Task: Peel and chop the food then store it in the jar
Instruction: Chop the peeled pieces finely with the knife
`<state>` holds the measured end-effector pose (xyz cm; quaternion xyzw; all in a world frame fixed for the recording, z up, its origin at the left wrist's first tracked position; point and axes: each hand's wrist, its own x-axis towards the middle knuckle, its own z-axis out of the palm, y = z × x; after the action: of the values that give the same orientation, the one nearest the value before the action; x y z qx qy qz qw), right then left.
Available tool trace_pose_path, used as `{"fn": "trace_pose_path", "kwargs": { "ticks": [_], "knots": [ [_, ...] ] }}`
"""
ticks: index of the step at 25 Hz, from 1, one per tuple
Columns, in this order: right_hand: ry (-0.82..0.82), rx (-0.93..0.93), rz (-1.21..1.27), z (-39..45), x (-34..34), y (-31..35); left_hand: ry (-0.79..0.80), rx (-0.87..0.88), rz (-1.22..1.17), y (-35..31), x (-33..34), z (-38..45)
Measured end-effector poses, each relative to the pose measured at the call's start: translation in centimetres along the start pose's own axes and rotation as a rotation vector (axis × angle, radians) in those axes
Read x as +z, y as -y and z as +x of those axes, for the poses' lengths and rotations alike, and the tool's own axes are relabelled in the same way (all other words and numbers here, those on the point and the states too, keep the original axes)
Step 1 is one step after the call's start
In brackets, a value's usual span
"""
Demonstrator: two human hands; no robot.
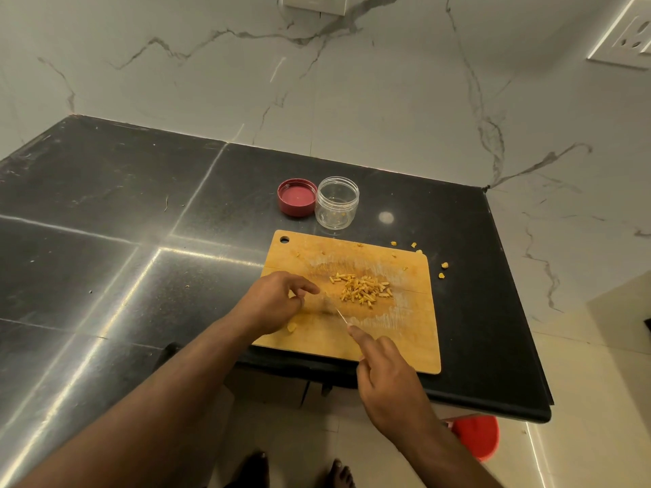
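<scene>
Chopping on the cutting board (415, 332), near the table (105, 206) edge. Left hand (278, 301) has fingers curled, pinning a blurred food piece (318, 304). Right hand (387, 385) grips the knife (341, 317), index finger along its spine. Best to keep left fingertips tucked and cuts short. Chopped pile (363, 290) lies just beyond the blade, right of the left hand. Lid (297, 202) and open jar (337, 202) sit behind the board.
</scene>
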<state>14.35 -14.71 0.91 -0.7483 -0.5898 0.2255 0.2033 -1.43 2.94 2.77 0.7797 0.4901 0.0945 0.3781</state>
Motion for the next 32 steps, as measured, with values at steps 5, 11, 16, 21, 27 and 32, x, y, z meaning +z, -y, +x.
{"fn": "trace_pose_path", "kwargs": {
  "ticks": [5, 11, 16, 21, 27, 32],
  "knots": [
    [-0.033, -0.013, -0.11, 0.1, -0.7, -0.3, 0.079, 0.136, 0.084, -0.7, 0.9, 0.0],
    [-0.053, 0.006, -0.15, -0.5, -1.1, -0.6, 0.044, 0.11, 0.186, -1.1, 1.5, 0.7],
    [-0.071, 0.01, -0.161, -0.4, -1.5, -0.8, 0.078, 0.172, 0.192, -1.5, 2.0, 0.7],
    [-0.066, 0.011, -0.168, -0.4, -1.7, -0.8, 0.023, 0.139, 0.214, -1.6, 1.9, 0.9],
    [-0.004, -0.014, -0.159, -0.4, -1.4, -1.6, -0.095, 0.018, 0.141, -0.5, 1.1, 1.5],
    [-0.126, 0.019, -0.206, -0.4, -1.9, -2.6, -0.034, -0.111, 0.094, 1.3, -0.7, 1.3]
  ]
}}
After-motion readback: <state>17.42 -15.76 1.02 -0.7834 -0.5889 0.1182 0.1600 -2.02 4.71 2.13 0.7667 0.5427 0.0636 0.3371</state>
